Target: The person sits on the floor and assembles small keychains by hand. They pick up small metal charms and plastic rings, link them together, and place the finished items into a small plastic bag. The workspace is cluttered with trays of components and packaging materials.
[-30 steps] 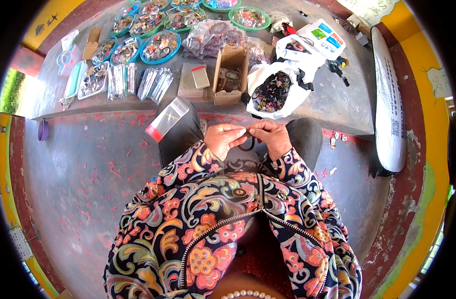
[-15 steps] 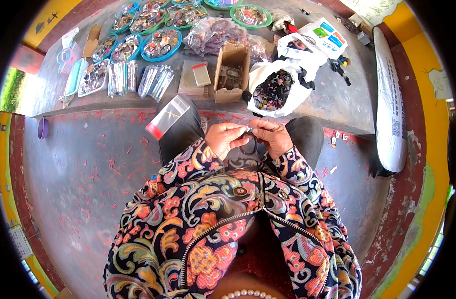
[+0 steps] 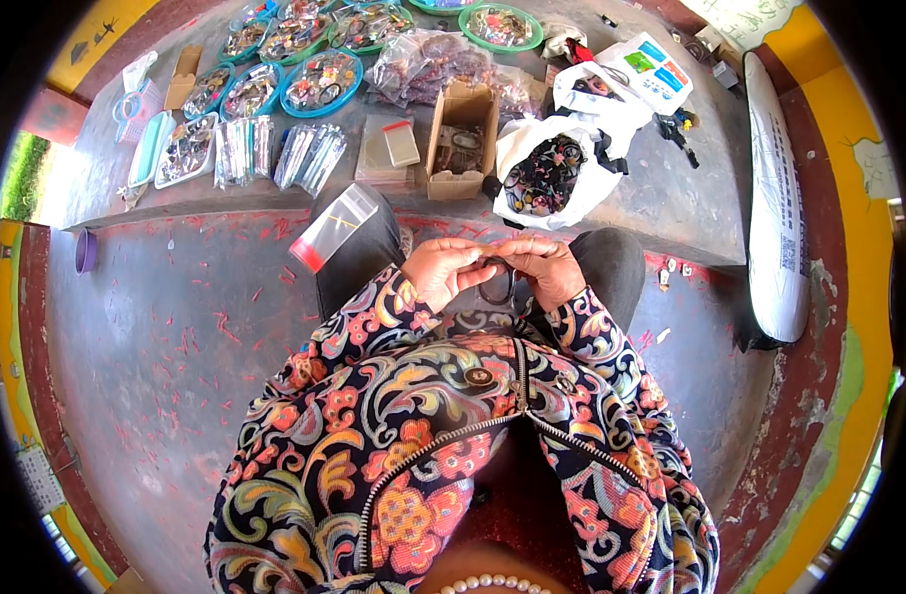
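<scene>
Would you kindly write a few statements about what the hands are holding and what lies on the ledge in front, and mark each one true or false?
1. Both hands hold a dark ring between them. True: the left hand and the right hand meet on it.
2. The cardboard box is shut. False: its flaps are open.
3. The white bag lies open, with dark rings inside. True.
4. The clear packet with a red edge lies in the cardboard box. False: it rests on the person's left knee.
5. The round trays are empty. False: they hold small mixed items.
</scene>
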Demonstrator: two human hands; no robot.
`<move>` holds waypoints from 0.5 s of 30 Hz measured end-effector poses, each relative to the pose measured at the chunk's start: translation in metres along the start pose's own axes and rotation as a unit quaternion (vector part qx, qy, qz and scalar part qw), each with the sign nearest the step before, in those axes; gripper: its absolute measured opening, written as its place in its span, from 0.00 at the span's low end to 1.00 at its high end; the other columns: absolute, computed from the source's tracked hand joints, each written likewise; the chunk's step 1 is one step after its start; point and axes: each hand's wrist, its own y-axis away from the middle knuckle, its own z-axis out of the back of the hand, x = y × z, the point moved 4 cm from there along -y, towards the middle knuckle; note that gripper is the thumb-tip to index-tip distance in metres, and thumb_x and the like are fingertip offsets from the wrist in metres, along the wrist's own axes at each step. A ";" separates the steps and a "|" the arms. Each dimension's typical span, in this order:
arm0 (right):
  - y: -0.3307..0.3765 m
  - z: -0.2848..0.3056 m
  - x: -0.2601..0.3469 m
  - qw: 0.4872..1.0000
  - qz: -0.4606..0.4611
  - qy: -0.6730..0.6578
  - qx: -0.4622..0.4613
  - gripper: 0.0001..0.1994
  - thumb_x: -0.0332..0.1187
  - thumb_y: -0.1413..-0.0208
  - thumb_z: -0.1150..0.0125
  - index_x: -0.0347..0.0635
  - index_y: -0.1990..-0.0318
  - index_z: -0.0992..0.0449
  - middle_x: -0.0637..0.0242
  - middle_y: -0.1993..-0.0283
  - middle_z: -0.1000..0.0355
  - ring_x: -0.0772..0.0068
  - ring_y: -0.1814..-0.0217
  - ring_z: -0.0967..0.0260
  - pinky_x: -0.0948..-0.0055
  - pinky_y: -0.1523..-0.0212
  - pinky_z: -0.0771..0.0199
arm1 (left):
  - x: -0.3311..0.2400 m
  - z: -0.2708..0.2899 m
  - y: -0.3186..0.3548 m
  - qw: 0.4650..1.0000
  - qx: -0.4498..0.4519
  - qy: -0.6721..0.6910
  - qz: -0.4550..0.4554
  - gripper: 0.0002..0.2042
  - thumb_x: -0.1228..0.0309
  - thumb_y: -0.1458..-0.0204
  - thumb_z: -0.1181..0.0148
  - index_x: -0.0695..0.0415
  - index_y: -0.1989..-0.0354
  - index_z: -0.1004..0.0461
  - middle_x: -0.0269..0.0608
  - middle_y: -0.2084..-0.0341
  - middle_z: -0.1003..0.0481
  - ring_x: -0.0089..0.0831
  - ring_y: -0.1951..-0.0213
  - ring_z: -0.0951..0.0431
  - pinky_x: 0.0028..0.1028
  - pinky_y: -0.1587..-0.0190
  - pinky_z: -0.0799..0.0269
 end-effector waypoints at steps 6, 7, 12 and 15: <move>-0.002 0.001 -0.002 1.000 0.009 0.017 0.019 0.04 0.22 0.53 0.45 0.35 0.70 0.24 0.64 0.68 0.27 0.75 0.66 0.31 0.79 0.63 0.33 | -0.006 -0.007 0.001 0.999 0.016 0.020 0.031 0.12 0.72 0.47 0.56 0.67 0.62 0.31 0.49 0.62 0.29 0.37 0.59 0.28 0.26 0.54 0.31; -0.002 0.002 -0.002 0.999 0.017 0.022 0.018 0.04 0.22 0.53 0.46 0.36 0.70 0.24 0.65 0.69 0.28 0.76 0.67 0.32 0.80 0.65 0.35 | -0.004 -0.004 -0.002 0.999 0.014 0.032 0.026 0.11 0.71 0.47 0.55 0.67 0.63 0.31 0.48 0.62 0.29 0.36 0.60 0.28 0.26 0.55 0.31; -0.004 -0.001 0.000 0.998 0.030 0.033 0.033 0.04 0.21 0.54 0.45 0.34 0.70 0.24 0.64 0.69 0.28 0.74 0.65 0.31 0.79 0.61 0.32 | -0.007 -0.013 0.005 0.998 -0.057 -0.033 0.012 0.09 0.72 0.50 0.49 0.66 0.66 0.30 0.46 0.65 0.28 0.33 0.63 0.26 0.25 0.58 0.28; -0.002 -0.004 0.003 0.999 0.020 0.038 0.025 0.04 0.21 0.54 0.45 0.34 0.70 0.24 0.64 0.69 0.28 0.74 0.65 0.31 0.79 0.61 0.32 | -0.002 -0.005 0.001 0.997 -0.063 -0.039 -0.005 0.08 0.74 0.51 0.48 0.67 0.66 0.30 0.45 0.67 0.28 0.32 0.65 0.26 0.24 0.60 0.27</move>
